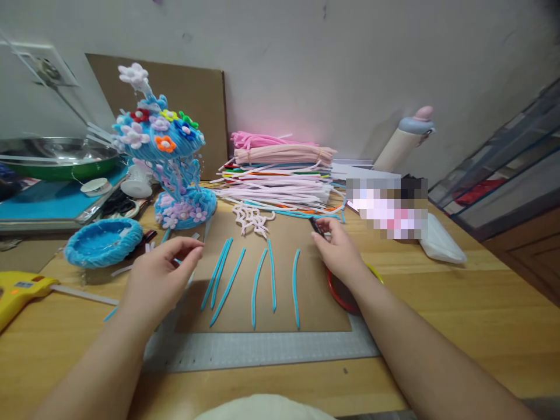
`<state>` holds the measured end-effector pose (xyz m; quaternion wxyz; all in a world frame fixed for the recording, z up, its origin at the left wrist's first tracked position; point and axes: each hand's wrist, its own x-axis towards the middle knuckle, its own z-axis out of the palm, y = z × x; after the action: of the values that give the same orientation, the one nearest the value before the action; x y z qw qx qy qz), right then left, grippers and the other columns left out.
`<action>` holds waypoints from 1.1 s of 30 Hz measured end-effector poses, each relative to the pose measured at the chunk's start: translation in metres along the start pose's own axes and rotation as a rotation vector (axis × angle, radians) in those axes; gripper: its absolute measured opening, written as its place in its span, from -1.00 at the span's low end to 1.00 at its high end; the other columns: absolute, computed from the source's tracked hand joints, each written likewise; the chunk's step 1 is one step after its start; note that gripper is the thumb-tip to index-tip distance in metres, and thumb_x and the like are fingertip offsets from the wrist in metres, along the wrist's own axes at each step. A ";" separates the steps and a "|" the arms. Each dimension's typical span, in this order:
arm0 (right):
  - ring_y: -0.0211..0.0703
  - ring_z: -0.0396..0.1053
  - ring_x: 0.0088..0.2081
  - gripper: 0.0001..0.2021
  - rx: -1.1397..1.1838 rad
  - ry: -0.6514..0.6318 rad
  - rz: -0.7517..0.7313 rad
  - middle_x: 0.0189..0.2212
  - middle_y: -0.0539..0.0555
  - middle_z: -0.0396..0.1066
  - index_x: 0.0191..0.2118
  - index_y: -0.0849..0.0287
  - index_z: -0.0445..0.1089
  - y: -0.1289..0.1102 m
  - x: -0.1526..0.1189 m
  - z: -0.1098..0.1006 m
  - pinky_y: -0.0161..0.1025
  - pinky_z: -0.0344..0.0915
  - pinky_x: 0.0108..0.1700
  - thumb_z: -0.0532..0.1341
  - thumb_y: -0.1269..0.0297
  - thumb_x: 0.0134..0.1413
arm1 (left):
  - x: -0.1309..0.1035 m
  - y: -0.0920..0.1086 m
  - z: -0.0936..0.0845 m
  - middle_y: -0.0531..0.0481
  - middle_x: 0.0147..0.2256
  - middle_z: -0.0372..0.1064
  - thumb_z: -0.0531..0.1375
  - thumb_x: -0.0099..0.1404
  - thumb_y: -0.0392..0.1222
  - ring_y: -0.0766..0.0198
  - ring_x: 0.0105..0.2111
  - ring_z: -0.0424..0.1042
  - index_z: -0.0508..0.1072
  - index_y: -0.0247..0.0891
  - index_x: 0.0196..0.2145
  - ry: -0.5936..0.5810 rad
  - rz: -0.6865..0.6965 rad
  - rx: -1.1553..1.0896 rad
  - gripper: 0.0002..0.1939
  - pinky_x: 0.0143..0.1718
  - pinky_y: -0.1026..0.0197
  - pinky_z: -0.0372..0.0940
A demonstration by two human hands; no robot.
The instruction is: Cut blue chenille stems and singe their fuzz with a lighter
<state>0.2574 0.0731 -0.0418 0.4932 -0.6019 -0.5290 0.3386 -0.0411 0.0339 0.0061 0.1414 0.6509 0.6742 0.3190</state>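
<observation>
My left hand [160,277] hovers at the left edge of a brown cardboard sheet [321,318], thumb and fingertips pinched; whether anything is between them I cannot make out. Fingers of my right hand [339,245] are wrapped round a small dark tool [317,226] at the sheet's right side. Several cut blue pipe cleaners [254,291] lie spread on the cardboard between my hands. Behind them rests a bent white pipe-cleaner piece [251,220]. A red and yellow ring-shaped item [339,294] is partly hidden under my right forearm.
A blue fuzzy flower-covered model [160,137] stands back left, near a blue fuzzy dish [102,242]. Bundled pipe cleaners [280,154] are piled by the wall. A yellow glue gun [21,291] lies at left, a bottle [405,140] leans back right, and a grey cutting mat [262,353] underlies the cardboard.
</observation>
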 end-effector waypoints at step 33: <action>0.09 0.18 -0.05 -0.75 -0.806 0.127 -0.267 -0.13 0.15 0.31 -0.19 0.09 0.38 0.016 0.018 0.005 0.02 -0.03 -0.05 0.13 0.12 0.04 | 0.015 -0.016 0.024 0.06 -0.41 0.48 0.08 0.21 -0.02 0.22 -0.38 0.42 0.47 -0.17 -0.33 -0.238 0.099 0.110 -0.76 -0.37 0.25 0.21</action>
<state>0.2615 0.0922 -0.0561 0.2897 -0.6923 -0.6609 0.0005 -0.0409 0.0547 -0.0185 0.1685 0.7234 0.6361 0.2089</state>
